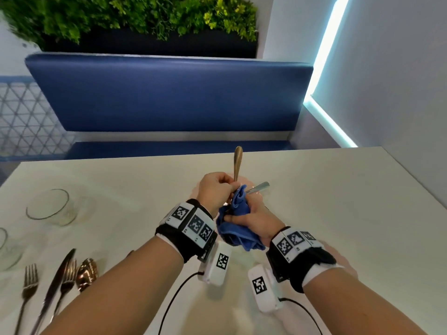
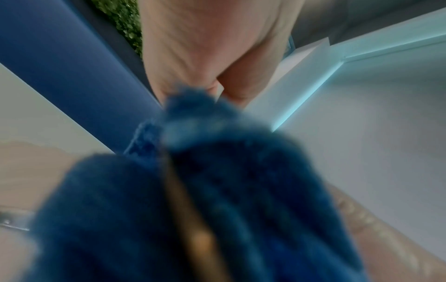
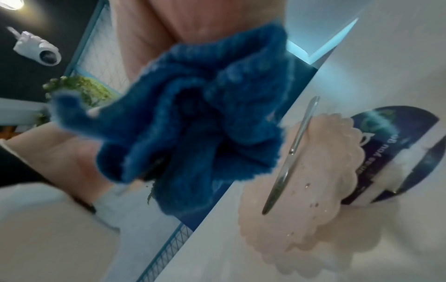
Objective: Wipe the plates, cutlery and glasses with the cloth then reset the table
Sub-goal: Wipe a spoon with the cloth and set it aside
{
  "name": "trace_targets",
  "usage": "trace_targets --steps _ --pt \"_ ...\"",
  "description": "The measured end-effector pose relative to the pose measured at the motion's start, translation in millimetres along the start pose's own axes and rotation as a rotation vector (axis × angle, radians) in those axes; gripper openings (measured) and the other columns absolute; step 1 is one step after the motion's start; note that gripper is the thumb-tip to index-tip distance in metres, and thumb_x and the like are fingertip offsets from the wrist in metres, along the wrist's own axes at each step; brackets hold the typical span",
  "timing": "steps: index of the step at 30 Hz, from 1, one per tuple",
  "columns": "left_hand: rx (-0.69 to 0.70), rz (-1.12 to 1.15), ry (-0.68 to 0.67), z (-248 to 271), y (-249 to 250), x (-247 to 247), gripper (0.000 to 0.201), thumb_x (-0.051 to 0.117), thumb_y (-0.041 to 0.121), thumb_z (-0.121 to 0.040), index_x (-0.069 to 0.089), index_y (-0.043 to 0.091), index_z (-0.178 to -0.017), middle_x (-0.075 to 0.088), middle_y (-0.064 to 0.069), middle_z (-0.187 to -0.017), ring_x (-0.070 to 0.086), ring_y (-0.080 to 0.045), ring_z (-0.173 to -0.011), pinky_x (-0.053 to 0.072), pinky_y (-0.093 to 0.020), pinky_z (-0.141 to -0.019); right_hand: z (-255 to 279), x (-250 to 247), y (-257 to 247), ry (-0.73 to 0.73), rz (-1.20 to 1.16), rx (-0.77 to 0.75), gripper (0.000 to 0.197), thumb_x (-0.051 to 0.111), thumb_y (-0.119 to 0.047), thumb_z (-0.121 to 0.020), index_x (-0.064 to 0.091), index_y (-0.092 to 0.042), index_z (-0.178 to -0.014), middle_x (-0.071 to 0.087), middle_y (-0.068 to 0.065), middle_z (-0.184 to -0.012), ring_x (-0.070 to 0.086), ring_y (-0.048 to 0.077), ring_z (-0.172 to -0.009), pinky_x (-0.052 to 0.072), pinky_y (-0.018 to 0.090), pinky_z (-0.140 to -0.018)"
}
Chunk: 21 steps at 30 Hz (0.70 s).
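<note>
Cutlery end (image 1: 238,163) — lower part cloth-wrapped (image 1: 238,213)

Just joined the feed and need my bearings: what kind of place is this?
Most likely a restaurant or cafe dining booth. A blue padded bench faces a white table, a planter of greenery sits behind the bench, and glasses and cutlery are laid out on the table's left.

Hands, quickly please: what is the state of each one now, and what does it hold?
Left hand: closed, pinching the gold utensil by its handle.
Right hand: closed, gripping the blue cloth bunched around that utensil's lower end.
</note>
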<state>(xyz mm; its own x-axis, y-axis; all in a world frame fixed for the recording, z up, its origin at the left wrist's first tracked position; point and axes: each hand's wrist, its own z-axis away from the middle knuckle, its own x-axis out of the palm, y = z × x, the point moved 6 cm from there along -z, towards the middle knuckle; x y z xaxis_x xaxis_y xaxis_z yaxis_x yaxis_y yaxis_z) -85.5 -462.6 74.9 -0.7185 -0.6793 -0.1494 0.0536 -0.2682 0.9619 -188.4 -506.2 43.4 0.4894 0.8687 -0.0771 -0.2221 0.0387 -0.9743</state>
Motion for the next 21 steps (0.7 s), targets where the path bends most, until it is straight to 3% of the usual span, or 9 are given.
trace_targets --steps 2,3,5,7,9,12,16,19,21 --pt "-0.001 0.035 0.001 3.8 1.6 -14.2 0.021 0.062 0.002 -0.085 0.055 0.008 -0.066 0.051 -0.006 -0.057 0.045 -0.014 -0.047 0.040 -0.018 -0.042 -3.1 9.0 -3.0 0.055 0.147 -0.034 0.055 0.077 -0.048 -0.066 0.060 -0.022 -0.111 0.069 0.006 -0.107 0.064 0.025 -0.101 0.049 0.048 -0.095" --pt "-0.011 0.054 -0.011 5.2 2.4 -21.0 0.016 0.060 0.003 -0.086 0.056 0.007 -0.071 0.050 -0.006 -0.057 0.044 -0.014 -0.048 0.039 -0.016 -0.040 -5.3 11.8 -2.1 0.093 0.285 -0.049 0.061 0.069 -0.069 -0.060 0.060 -0.030 -0.106 0.069 -0.001 -0.103 0.064 0.022 -0.099 0.049 0.046 -0.094" --pt "-0.027 0.072 -0.074 10.1 7.5 -33.7 0.004 0.057 0.008 -0.090 0.059 0.007 -0.088 0.047 -0.004 -0.059 0.040 -0.013 -0.048 0.037 -0.016 -0.039 -6.9 17.0 2.4 0.139 0.502 -0.061 0.072 0.051 -0.088 -0.053 0.056 -0.037 -0.104 0.068 -0.007 -0.100 0.062 0.019 -0.097 0.047 0.044 -0.094" --pt "0.001 0.045 -0.143 15.2 14.7 -47.1 0.006 0.054 0.011 -0.093 0.058 0.008 -0.096 0.044 -0.002 -0.058 0.039 -0.009 -0.043 0.036 -0.016 -0.039 -4.5 24.2 3.2 0.103 0.495 -0.040 0.071 0.058 -0.085 -0.050 0.052 -0.041 -0.106 0.068 -0.008 -0.102 0.062 0.019 -0.099 0.046 0.045 -0.095" --pt "0.051 0.009 -0.196 23.1 23.2 -58.5 0.004 0.054 0.009 -0.093 0.057 0.007 -0.091 0.044 -0.002 -0.058 0.040 -0.007 -0.039 0.039 -0.016 -0.041 -0.1 34.8 -1.9 0.033 0.248 -0.011 0.062 0.078 -0.059 -0.057 0.052 -0.039 -0.110 0.070 -0.004 -0.105 0.064 0.019 -0.102 0.046 0.046 -0.097" --pt "0.091 0.000 -0.174 30.5 29.9 -73.1 0.011 0.055 0.004 -0.091 0.056 0.009 -0.081 0.044 -0.003 -0.056 0.040 -0.006 -0.036 0.038 -0.016 -0.039 6.7 59.3 -11.6 0.011 -0.027 -0.019 0.049 0.076 -0.018 -0.073 0.050 -0.012 -0.114 0.071 0.007 -0.098 0.069 0.019 -0.092 0.053 0.038 -0.088" --pt "0.083 0.068 0.020 33.3 21.5 -109.7 0.015 0.056 0.001 -0.089 0.057 0.008 -0.075 0.048 -0.011 -0.060 0.038 -0.004 -0.031 0.035 -0.016 -0.035 12.5 90.8 -10.6 0.136 -0.043 -0.009 0.048 0.076 -0.040 -0.068 0.053 -0.014 -0.102 0.067 0.012 -0.088 0.065 0.031 -0.083 0.052 0.053 -0.085" --pt "0.067 0.184 0.199 38.2 6.1 -142.9 0.017 0.058 0.002 -0.088 0.059 0.011 -0.074 0.053 -0.013 -0.062 0.041 -0.004 -0.033 0.038 -0.017 -0.037 10.0 103.5 0.3 0.113 -0.109 0.061 0.039 0.077 -0.031 -0.072 0.052 -0.017 -0.099 0.065 0.012 -0.088 0.065 0.031 -0.083 0.053 0.052 -0.085" --pt "0.060 0.255 0.278 45.9 -1.3 -159.7 0.015 0.059 0.003 -0.088 0.061 0.011 -0.075 0.056 -0.012 -0.064 0.045 -0.005 -0.036 0.042 -0.017 -0.040 8.6 106.2 -0.7 0.136 -0.122 0.065 0.045 0.079 -0.036 -0.066 0.052 -0.024 -0.100 0.066 0.013 -0.090 0.066 0.030 -0.080 0.055 0.049 -0.080"
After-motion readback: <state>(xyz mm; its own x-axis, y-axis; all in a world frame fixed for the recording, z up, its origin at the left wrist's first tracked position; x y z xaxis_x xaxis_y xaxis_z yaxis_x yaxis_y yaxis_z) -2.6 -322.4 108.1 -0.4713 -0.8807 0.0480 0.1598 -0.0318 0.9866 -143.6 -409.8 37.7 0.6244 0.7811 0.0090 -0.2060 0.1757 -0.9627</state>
